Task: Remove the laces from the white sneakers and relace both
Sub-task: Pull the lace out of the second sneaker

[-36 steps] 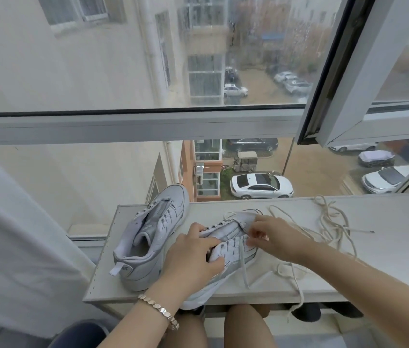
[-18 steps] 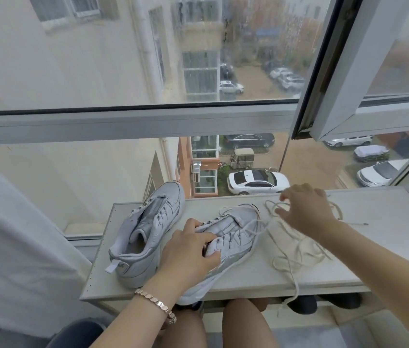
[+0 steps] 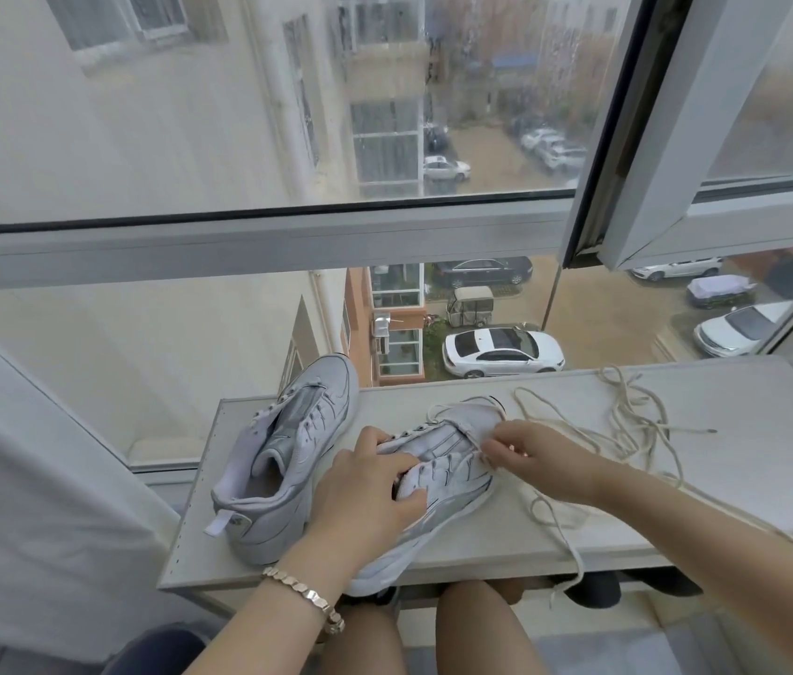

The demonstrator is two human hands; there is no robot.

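The sneaker [image 3: 453, 460] is lying on the shelf [image 3: 750, 460], its heel overhanging the near edge. The left hand [image 3: 365, 494] is gripping it by the collar, fingers curled over the opening. The right hand [image 3: 536, 455] is pinching the lace [image 3: 638, 431] at the eyelets, and the rest of the lace is trailing in loose loops across the shelf to the right. The second sneaker [image 3: 287, 445] is sitting just beside, to the left. A bracelet [image 3: 307, 594] is circling the left wrist.
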